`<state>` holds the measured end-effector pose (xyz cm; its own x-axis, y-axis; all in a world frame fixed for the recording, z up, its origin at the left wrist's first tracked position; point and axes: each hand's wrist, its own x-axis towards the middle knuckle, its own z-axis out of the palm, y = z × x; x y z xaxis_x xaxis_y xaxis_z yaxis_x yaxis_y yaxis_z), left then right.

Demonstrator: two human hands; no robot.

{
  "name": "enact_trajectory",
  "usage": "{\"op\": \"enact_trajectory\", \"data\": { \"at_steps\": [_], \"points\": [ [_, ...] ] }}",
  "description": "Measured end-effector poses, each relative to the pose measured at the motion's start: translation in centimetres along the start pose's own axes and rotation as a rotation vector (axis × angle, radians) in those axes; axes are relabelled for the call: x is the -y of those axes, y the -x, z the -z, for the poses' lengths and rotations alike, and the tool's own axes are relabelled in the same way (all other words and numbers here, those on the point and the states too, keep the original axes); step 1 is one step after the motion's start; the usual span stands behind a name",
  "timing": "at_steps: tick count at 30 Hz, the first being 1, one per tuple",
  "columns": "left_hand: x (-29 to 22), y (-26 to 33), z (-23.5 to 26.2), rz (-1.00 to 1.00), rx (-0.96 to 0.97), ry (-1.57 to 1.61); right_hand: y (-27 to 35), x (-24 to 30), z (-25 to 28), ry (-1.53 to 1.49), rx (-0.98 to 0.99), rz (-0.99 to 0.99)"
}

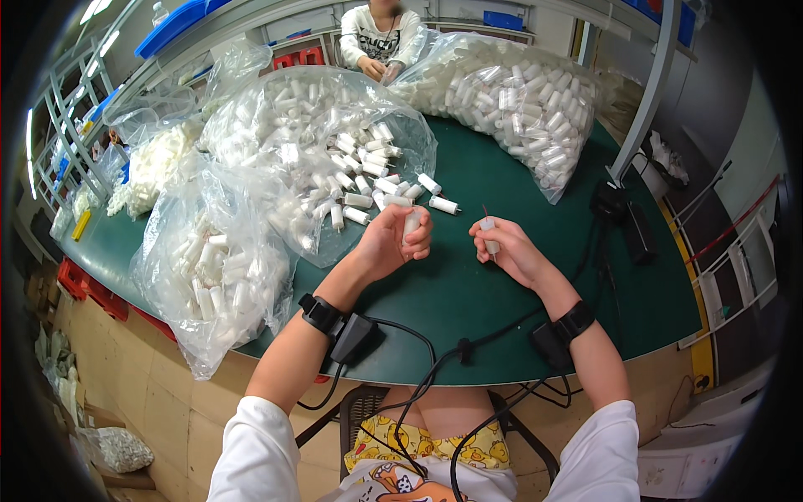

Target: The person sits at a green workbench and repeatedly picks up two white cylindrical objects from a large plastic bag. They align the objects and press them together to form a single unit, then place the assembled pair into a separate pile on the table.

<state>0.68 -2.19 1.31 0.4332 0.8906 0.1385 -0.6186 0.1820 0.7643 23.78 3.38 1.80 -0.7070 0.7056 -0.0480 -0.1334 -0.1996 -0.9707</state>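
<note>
At the centre of the frame the left hand (400,241) was curled around a white cylinder (411,223), its fingers closed over the side. Just right of centre the right hand (508,248) pinched a second cylinder (490,238) between thumb and fingers, with a thin red strand (485,210) rising from its upper end. The hands were apart, above the green desk (636,289).

The step in hand looked like handling cylinders singly, one per hand. The next move probably called for keeping the right-hand piece steady by its body, so the strand would not bend, and turning the left-hand one free of the fingers.

Just above the left hand lay loose cylinders (361,167), spilling from the mouth of a big clear bag (276,109). A smaller bag (219,280) sat at left of centre, and a third bag (523,109) at upper right. Black cables (427,376) ran below the hands.

The fingers covered much of both held pieces; whether the left one had a strand could not be told. The bags' creased plastic blurred what was inside, and the co-worker (381,38) was cut off by the top edge.
</note>
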Motion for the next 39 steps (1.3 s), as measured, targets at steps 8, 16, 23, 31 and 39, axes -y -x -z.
{"op": "enact_trajectory", "data": {
  "at_steps": [8,16,23,31,39],
  "points": [
    [-0.7,0.3,-0.9,-0.046,0.018,0.283,-0.1,-0.1,0.8,-0.184,0.142,0.022],
    [-0.8,0.3,-1.8,-0.126,-0.121,0.261,0.4,0.6,-0.8,0.109,0.087,0.148],
    [-0.4,0.1,-0.9,-0.065,-0.010,0.236,0.3,0.6,-0.7,0.152,0.086,0.123],
    [-0.3,0.0,-0.6,-0.025,-0.049,0.150,0.4,0.6,-0.8,0.174,0.084,0.114],
    [-0.1,0.1,-0.3,-0.007,-0.016,0.153,0.3,0.6,-0.9,0.177,0.094,0.108]
  ]
}}
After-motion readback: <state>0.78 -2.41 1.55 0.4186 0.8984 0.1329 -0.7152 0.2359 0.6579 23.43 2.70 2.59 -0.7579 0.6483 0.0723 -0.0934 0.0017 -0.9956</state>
